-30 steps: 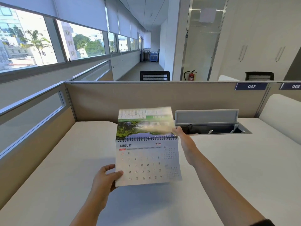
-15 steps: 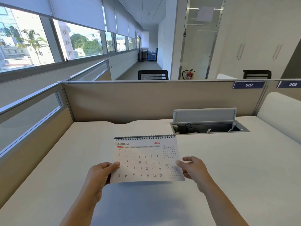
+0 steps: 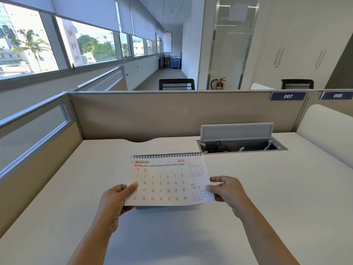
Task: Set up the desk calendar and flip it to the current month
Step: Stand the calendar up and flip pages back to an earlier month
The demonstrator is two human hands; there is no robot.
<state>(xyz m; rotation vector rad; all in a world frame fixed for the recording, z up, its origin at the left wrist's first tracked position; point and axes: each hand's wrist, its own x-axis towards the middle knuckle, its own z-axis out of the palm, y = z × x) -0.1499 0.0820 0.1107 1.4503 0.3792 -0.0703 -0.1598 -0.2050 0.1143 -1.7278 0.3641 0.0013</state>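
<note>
A spiral-bound desk calendar [image 3: 166,180] faces me over the middle of the white desk [image 3: 267,188], showing the AUGUST 2026 page with small JUL and SEP grids on its right side. My left hand [image 3: 114,201] grips its lower left corner, thumb on the page front. My right hand [image 3: 227,192] pinches the right edge near the SEP grid. The black wire binding runs along the top. A grey edge of the stand shows beneath the page bottom.
An open cable box [image 3: 240,146] with a raised grey lid is set into the desk behind and right of the calendar. Beige partitions [image 3: 172,115] enclose the back and left sides. A white rounded panel [image 3: 328,127] stands at the right.
One second ago my right hand was flipping a picture page over the top of the binding. That page is now behind, and my right hand has come down onto the right edge.
</note>
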